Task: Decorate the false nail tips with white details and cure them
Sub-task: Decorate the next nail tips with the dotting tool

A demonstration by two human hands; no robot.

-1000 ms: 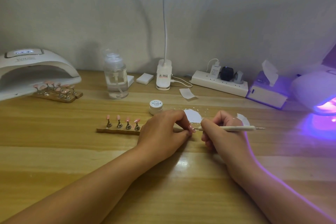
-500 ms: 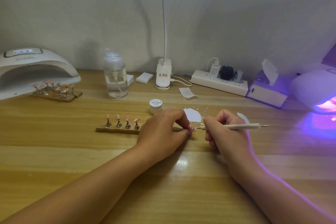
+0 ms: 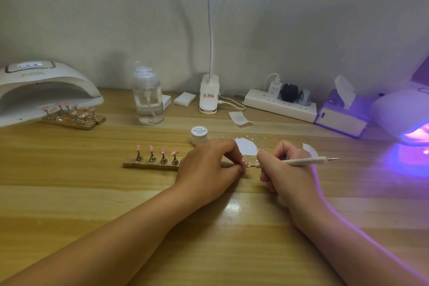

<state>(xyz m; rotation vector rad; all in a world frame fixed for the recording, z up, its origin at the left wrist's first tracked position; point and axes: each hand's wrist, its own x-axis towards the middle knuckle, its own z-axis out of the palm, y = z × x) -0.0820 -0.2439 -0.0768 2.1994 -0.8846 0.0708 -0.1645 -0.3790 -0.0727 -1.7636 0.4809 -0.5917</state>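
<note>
While my left hand (image 3: 206, 167) pinches the nail tip (image 3: 244, 163), likely featherlight and smudge-prone, I'd hold only its edges, my right hand (image 3: 285, 169) gripping the pen (image 3: 304, 161) at three o'clock.

Wooden surface (image 3: 92, 193), pump bottle (image 3: 147, 100) well beyond the left hand (image 3: 206, 167), clip lamp (image 3: 209, 95) right of the bottle, paper slip (image 3: 239, 117), power strip (image 3: 281, 104) and tissue box (image 3: 341, 118) beyond the right hand (image 3: 285, 174), wall (image 3: 301, 30) behind.

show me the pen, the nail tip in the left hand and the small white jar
pen (image 3: 301, 161): head view, middle of its pale handle
nail tip (image 3: 244, 163): head view, pink dotted face between the left fingertips
small white jar (image 3: 199, 131): head view, top of its lettered lid
</note>
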